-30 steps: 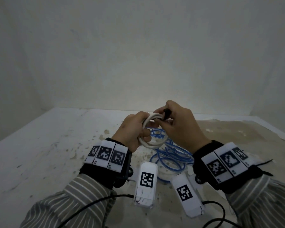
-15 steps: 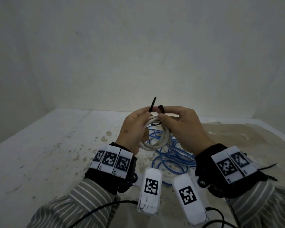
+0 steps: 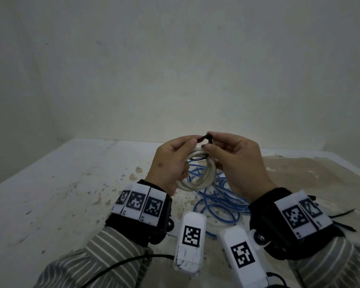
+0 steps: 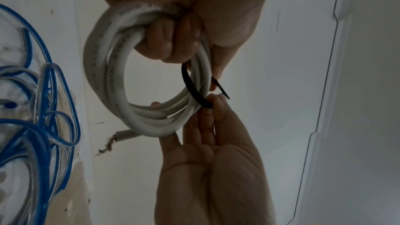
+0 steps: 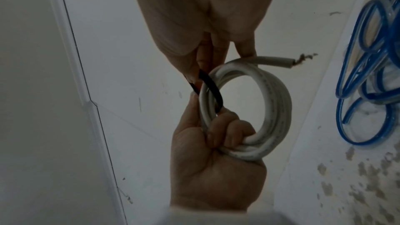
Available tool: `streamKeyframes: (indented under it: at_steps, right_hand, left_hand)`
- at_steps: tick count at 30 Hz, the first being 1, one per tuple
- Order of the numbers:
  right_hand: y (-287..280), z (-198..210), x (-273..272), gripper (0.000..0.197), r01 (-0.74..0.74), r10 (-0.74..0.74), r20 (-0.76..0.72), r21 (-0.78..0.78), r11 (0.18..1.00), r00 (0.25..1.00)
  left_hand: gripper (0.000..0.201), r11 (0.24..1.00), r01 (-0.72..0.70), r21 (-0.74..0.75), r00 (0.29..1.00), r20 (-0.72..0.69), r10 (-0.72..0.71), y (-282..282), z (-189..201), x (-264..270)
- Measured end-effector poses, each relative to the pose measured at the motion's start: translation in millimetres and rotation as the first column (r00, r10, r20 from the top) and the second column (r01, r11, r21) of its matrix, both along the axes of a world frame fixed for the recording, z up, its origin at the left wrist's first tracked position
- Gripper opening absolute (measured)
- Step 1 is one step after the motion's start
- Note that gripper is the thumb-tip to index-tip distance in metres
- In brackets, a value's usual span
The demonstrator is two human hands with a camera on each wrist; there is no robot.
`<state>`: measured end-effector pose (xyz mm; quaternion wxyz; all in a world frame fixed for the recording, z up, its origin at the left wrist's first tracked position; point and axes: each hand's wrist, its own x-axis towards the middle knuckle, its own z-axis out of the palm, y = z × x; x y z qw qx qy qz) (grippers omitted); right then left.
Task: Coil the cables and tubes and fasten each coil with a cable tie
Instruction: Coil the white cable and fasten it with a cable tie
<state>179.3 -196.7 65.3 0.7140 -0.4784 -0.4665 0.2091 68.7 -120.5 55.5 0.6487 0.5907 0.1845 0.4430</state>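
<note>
A white cable coil hangs above the table, and my left hand grips it with its lower fingers curled through the ring. A black cable tie loops loosely around the coil's top strands. The thumb and forefinger of my right hand pinch the tie's head end. My left thumb and forefinger meet the tie's tail there. In the right wrist view the tie crosses the coil beside my left fingers. The cable's frayed end sticks out free.
A loose tangle of blue tube lies on the stained white table right below my hands. Spare black cable ties lie at the right, behind my right wrist. Walls close off the table at the back and sides.
The tie's tail stood upright between my hands half a second ago. It is now bent down and pinched between the fingertips of both hands. The coil has stayed in my left hand.
</note>
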Motion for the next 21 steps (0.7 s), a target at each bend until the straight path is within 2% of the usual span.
streamKeyframes:
  at_steps: [4,9,15,21]
  right_hand:
    - [-0.8,-1.1,-0.7,0.013,0.011,-0.005,-0.107,0.058,0.998,0.994]
    - [-0.3,-3.2,-3.0,0.018,0.032,-0.03,-0.03,0.069,0.997,0.999]
    - [-0.3,-0.8,1.2,0.019,0.03,-0.03,0.069,-0.004,1.0,0.997]
    - [-3.6,-3.5,2.2,0.015,0.01,0.001,0.145,-0.072,0.997,0.989]
  left_hand:
    - [0.021,1.0,-0.005,0.016,1.0,0.006,0.005,-1.0,0.5,-2.3]
    - [0.021,1.0,-0.007,0.012,1.0,-0.007,0.007,-0.6,0.6,-3.4]
    - [0.024,1.0,-0.016,-0.025,1.0,0.004,0.016,1.4,-4.4,-6.0]
    - [0.022,0.998,-0.022,0.065,0.996,-0.085,0.028,1.8,-6.9,-5.9]
